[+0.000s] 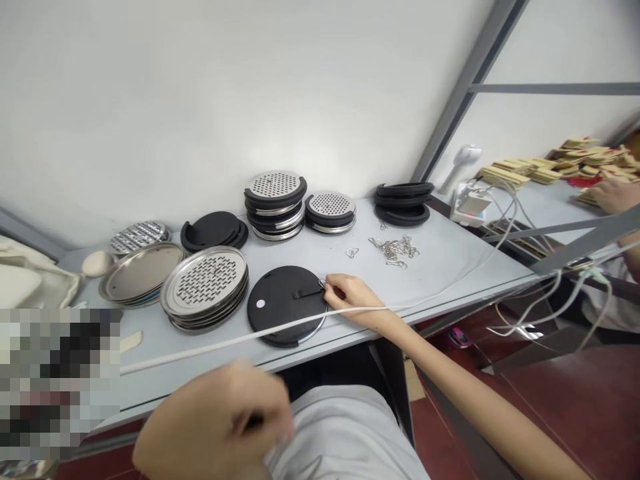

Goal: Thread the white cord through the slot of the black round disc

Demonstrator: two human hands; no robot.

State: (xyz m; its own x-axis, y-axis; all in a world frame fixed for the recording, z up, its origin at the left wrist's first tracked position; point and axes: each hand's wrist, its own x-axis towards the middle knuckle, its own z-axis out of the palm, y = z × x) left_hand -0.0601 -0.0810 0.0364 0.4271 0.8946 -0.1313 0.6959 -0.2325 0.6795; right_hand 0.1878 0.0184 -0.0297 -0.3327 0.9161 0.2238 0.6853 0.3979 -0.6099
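Nearest is the left hand, blurred and raised in front of the grey shirt, apart from the table. Its fingers are curled, but I cannot tell whether that grip has hold of anything.

A white cable crosses in front of the work, passing over the near part of the black disc and the right wrist. The disc lies flat near the table's front edge, with a white dot on its left side and a short strap-like piece toward its right. At its right edge, the right hand has its grip closed, thumb and finger pinched on a small wire clip.

Left of the disc, and just beside it, is a stack of round graters; further left are plain metal plates and a pale round piece.

Beyond the right hand are a loose clip and a small heap of clips.

Along the wall, from left to right, are a shiny grater, black covers, a tall stack, a lower one and black rings.

Past the metal post, a co-worker's hand is among yellowish pieces.
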